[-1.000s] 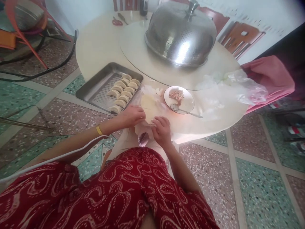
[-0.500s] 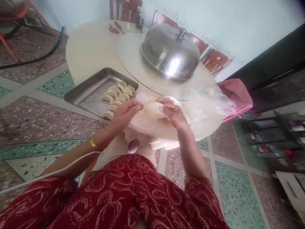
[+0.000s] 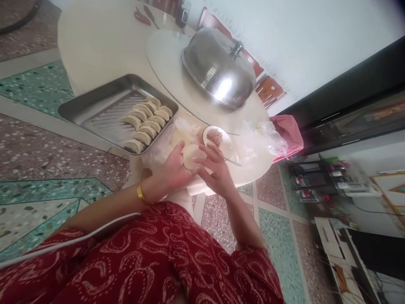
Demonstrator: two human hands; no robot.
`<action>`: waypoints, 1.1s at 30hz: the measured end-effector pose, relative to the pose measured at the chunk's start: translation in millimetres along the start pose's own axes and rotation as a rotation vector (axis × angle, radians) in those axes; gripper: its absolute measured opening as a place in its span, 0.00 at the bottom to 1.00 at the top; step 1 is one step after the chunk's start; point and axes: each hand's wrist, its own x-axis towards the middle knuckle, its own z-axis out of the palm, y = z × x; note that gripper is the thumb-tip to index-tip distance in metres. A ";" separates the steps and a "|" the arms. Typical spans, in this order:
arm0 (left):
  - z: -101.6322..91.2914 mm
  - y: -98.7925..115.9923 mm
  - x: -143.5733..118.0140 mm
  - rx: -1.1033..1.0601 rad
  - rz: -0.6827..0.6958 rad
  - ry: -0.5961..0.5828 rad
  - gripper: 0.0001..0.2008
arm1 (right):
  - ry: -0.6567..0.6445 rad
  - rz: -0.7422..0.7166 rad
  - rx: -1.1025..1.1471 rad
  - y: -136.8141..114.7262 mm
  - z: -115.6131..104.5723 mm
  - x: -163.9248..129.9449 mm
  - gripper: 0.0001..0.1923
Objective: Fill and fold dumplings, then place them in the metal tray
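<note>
A round dough wrapper (image 3: 190, 158) lies between the two hands, just beyond the left palm and under the right fingertips. The left hand (image 3: 175, 171) is unclenched, thumb raised at the wrapper's left edge; its fingers are mostly hidden, seemingly beneath the dough. The right hand (image 3: 217, 171) has its fingers spread loosely over the wrapper's right side; whether they press on it I cannot tell. Just beyond the right hand, a plate (image 3: 227, 151) of filling (image 3: 214, 137) sits on the worktop (image 3: 95, 38). Left of the hands, a metal tray (image 3: 95, 116) holds two rows of dumplings (image 3: 141, 137).
</note>
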 end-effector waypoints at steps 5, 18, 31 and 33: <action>-9.8 -11.1 -6.4 0.075 -0.196 -0.011 0.30 | 0.328 0.323 0.065 7.5 0.3 -44.9 0.11; -14.3 -38.6 -0.2 0.205 -0.293 0.239 0.24 | 0.134 0.605 0.341 21.7 14.6 -60.4 0.05; -17.0 -36.3 10.7 0.292 -0.161 0.292 0.22 | 0.652 1.203 0.860 101.0 -2.0 -72.7 0.23; -12.8 -35.0 12.1 0.282 -0.144 0.316 0.21 | 0.623 1.185 0.896 106.9 -3.5 -63.5 0.21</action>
